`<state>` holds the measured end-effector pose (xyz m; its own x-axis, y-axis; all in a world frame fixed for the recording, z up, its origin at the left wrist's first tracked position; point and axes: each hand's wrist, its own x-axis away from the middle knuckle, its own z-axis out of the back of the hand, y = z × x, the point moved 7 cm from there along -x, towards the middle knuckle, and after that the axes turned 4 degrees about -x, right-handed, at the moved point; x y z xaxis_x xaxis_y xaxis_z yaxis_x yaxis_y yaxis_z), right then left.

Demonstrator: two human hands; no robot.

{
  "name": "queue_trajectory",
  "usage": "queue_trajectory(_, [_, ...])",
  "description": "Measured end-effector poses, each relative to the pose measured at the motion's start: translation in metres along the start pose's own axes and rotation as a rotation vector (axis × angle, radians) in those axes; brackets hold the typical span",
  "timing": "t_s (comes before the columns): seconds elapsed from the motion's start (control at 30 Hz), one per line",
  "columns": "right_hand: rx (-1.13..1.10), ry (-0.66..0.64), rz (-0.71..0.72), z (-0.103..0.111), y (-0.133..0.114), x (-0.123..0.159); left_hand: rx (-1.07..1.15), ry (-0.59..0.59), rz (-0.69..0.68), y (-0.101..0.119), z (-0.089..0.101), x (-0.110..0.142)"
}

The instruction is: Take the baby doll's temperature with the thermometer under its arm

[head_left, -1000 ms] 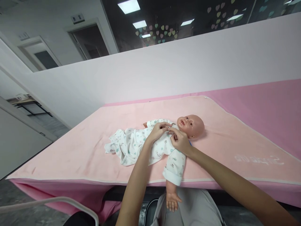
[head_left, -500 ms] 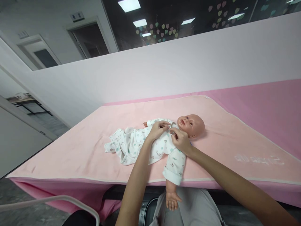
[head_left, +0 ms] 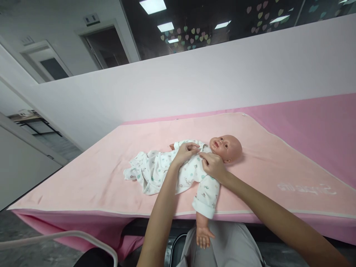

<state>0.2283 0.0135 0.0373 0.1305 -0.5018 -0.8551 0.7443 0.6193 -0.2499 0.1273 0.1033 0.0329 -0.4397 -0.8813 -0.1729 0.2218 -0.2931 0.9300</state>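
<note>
A baby doll point(head_left: 227, 147) lies on its back across the padded table, its head to the right. It wears a white baby outfit point(head_left: 155, 167) with a small green and brown print. My left hand point(head_left: 185, 152) is on the doll's chest, fingers bent in a pinch at the front of the outfit near the neckline. Close beside it, my right hand point(head_left: 213, 165) has its thumb and fingers closed on the cloth just below the doll's chin. The exact spot between the fingertips is too small to make out. One doll arm, with its cuff turned back, hangs over the near edge.
A peach pad point(head_left: 91, 167) covers the table over a pink cloth point(head_left: 319, 126). Behind rises a white wall point(head_left: 194, 85) with a dark window point(head_left: 194, 22) above. A pale curved tube point(head_left: 69, 234) is at the lower left, near my grey-clad lap point(head_left: 236, 244).
Both hands have shifted very slightly leftward at the neckline, still pinching the cloth. The doll and the rest stay in place.
</note>
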Motion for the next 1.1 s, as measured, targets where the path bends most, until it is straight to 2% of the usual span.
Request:
queue_trajectory(0.13, [0.159, -0.028, 0.091, -0.002, -0.007, 0.0, -0.08, 0.019, -0.047, 0.0, -0.002, -0.002])
queue_trajectory(0.23, [0.19, -0.053, 0.096, -0.003, -0.008, 0.0, -0.166, 0.023, -0.085, 0.001, -0.002, -0.003])
queue_trajectory(0.37, [0.142, -0.091, 0.054, -0.005, -0.006, 0.001, -0.092, -0.066, -0.035, 0.001, 0.0, 0.0])
queue_trajectory(0.53, [0.05, -0.132, 0.021, -0.004, -0.007, -0.004, 0.09, -0.147, 0.012, 0.002, 0.013, 0.014])
queue_trajectory(0.63, [-0.036, -0.217, 0.026, -0.011, -0.014, -0.015, 0.099, -0.2, 0.001, 0.001, 0.02, 0.027])
queue_trajectory(0.77, [-0.083, -0.306, 0.041, -0.028, -0.026, -0.029, 0.06, -0.207, -0.079, 0.004, 0.03, 0.041])
queue_trajectory(0.9, [-0.112, -0.283, 0.028, -0.039, -0.029, -0.032, -0.103, -0.154, -0.136, 0.005, 0.035, 0.044])
queue_trajectory(1.1, [-0.146, -0.188, 0.036, -0.033, -0.026, -0.022, -0.205, -0.091, -0.124, 0.005, 0.037, 0.042])
